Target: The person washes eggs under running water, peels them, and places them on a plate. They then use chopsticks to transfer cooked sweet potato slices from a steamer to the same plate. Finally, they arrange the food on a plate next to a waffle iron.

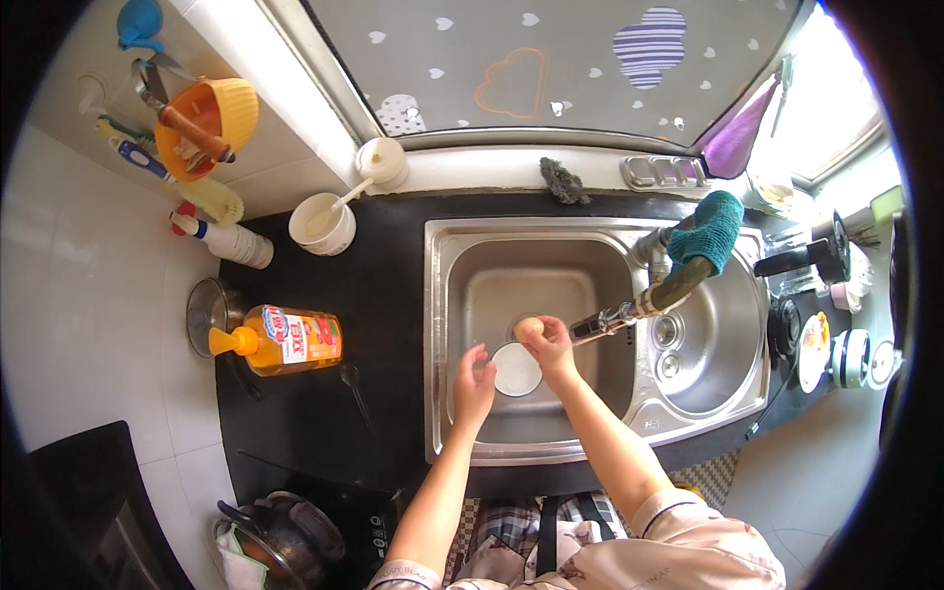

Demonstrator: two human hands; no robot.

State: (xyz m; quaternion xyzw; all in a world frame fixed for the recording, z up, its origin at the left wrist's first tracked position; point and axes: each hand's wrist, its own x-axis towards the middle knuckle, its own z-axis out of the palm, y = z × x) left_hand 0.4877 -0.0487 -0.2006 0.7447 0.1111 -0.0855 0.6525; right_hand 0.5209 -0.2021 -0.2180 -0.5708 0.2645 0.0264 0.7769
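Note:
An egg (528,330) is held in the fingers of my right hand (552,352), over the larger basin of a stainless steel sink (472,280). Below the egg, a round white bowl (518,370) sits in that basin, between my two hands. My left hand (474,385) is just left of the bowl, fingers apart and holding nothing. Close to the right hand is the metal spout of the faucet (605,321), whose bent pipe is partly wrapped in a teal knitted cloth (714,225). Whether water runs from the spout, I cannot tell.
Left of the sink stand an orange dish soap bottle (295,341), a white bowl (322,225) with a spoon, a spray bottle (240,245) and a metal pot (210,317). A scouring pad (564,181) lies behind the basin. A plate (813,352) and containers stand at the right.

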